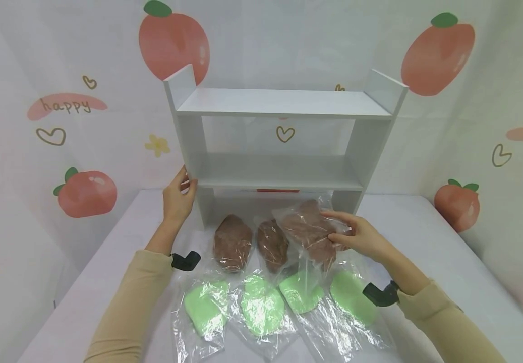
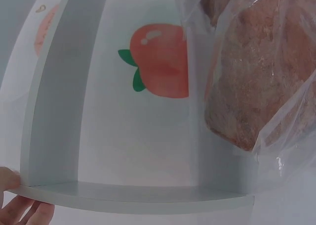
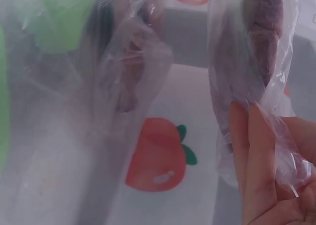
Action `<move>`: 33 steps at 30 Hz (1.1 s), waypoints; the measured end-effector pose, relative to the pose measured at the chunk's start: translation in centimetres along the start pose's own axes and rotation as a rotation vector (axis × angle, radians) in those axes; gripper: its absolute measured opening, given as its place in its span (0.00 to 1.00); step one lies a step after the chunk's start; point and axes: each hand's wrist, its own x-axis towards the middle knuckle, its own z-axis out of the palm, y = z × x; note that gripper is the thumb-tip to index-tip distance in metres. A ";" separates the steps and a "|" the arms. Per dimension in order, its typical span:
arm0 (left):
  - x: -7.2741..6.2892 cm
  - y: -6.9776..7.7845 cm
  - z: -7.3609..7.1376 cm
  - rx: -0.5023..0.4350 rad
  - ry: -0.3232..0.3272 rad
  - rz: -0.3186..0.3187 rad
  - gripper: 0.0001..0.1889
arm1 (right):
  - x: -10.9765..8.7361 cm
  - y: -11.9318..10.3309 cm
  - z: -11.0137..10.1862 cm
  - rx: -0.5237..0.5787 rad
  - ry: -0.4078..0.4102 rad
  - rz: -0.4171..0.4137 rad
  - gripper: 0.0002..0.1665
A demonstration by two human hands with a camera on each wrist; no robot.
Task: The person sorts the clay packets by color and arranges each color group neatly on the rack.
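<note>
A white shelf rack [image 1: 284, 103] stands at the back of the table. My left hand [image 1: 178, 199] grips the outer edge of its left side panel, thumb and fingers on either side in the left wrist view. In front of the lowest level, my right hand [image 1: 364, 236] pinches a clear plastic bag holding a brown lump [image 1: 306, 225]; the bag's far part hides some of the space under the shelf. Beside it are two more bagged brown lumps, a wide one [image 1: 232, 244] and a narrower one [image 1: 272, 245]. What the brown material is, I cannot tell.
Closer to me, several clear bags with flat light-green pieces [image 1: 263, 305] lie in a row on the white table [image 1: 406, 222]. A white backdrop printed with red fruit [image 1: 88, 194] hangs behind and at both sides.
</note>
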 end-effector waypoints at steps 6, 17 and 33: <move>0.0 -0.1 0.1 -0.013 0.006 0.006 0.26 | -0.2 -1.8 0.2 -0.032 -0.021 -0.066 0.34; 0.0 -0.2 0.1 -0.006 0.015 0.012 0.26 | 0.2 -4.9 0.0 -0.074 -0.010 -0.153 0.33; -0.1 0.0 0.1 0.002 0.026 0.024 0.25 | 1.2 -9.7 -1.7 -0.026 0.039 -0.330 0.32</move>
